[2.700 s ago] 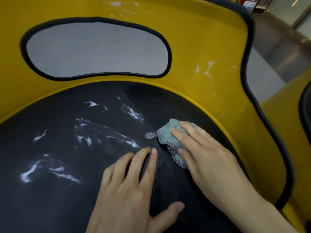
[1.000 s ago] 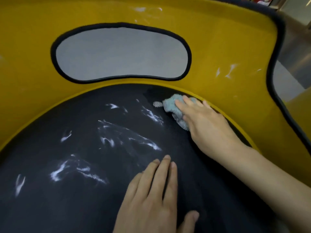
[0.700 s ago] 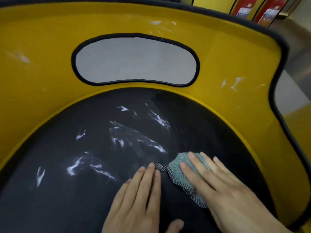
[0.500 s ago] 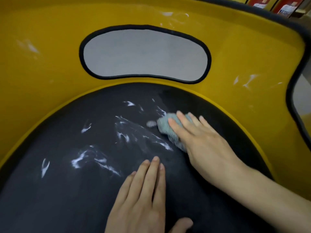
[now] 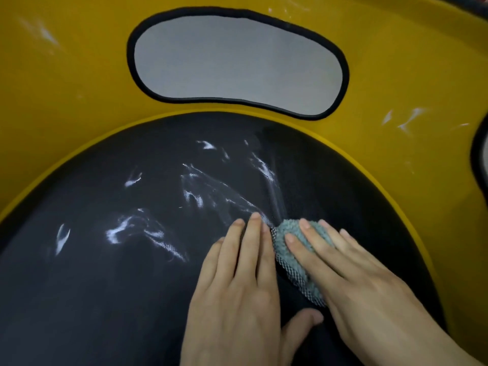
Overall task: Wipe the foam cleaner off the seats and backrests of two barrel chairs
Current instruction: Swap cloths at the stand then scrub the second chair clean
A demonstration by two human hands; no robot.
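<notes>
Both of your hands lie flat on the seat (image 5: 105, 286), side by side at the lower right. Your right hand (image 5: 351, 281) presses the cloth (image 5: 287, 227) down with its fingers stretched out straight and slightly spread; nothing is pinched, and the cloth sits under the fingers. It is a small teal pad with a dark mesh edge that shows along the left side of your index finger. Your left hand (image 5: 237, 294) rests palm down just beside it, fingers straight and close together, with the nearest finger touching or almost touching the mesh edge. Its thumb points out to the right, below the cloth.

White foam (image 5: 192, 199) streaks the black seat to the left of and above your hands, in scattered smears across the middle and left. One streak runs down to the fingertips of your left hand. The part of the seat to the right of the cloth looks dark and free of streaks.

Around the seat curves the yellow backrest (image 5: 79, 75), with a black-rimmed oval opening (image 5: 237, 62) in it, showing grey behind. Thin white smears (image 5: 406, 121) mark the backrest at the right, and fainter ones show at the upper left.
</notes>
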